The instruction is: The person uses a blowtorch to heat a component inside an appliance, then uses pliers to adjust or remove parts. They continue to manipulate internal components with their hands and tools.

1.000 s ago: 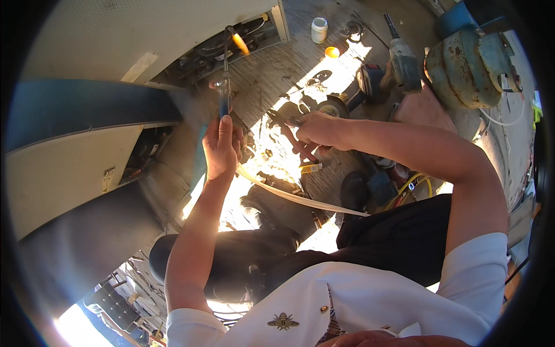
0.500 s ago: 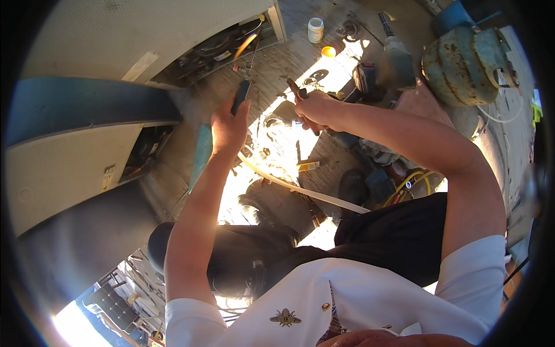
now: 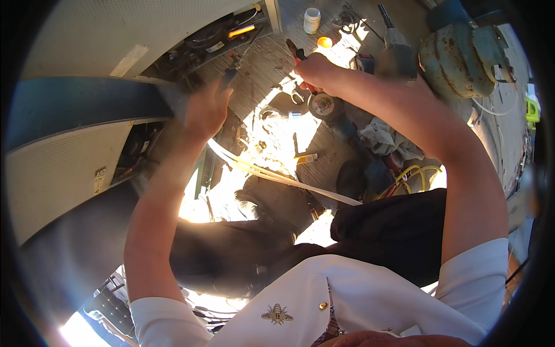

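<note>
Clasping a dark-handled torch (image 3: pixel 229 74) left of centre, the left hand (image 3: pixel 207 113) is showing blurred; an orange flame (image 3: pixel 241 31) is glowing beyond. The right hand (image 3: pixel 319 70) is clamping red-handled pliers (image 3: pixel 299 54) with dark tips. Farther off, a white jar (image 3: pixel 311 21), contents hidden, is standing near an orange cap (image 3: pixel 324 43); a rusty, teal gas cylinder (image 3: pixel 457 61) is sitting far right.

Sun-streaked floor (image 3: pixel 267 65) with a white jar (image 3: pixel 312 22), orange lid (image 3: pixel 324 43), dark coil (image 3: pixel 347 22) and rust-marked cylinder (image 3: pixel 457 61) on it.
</note>
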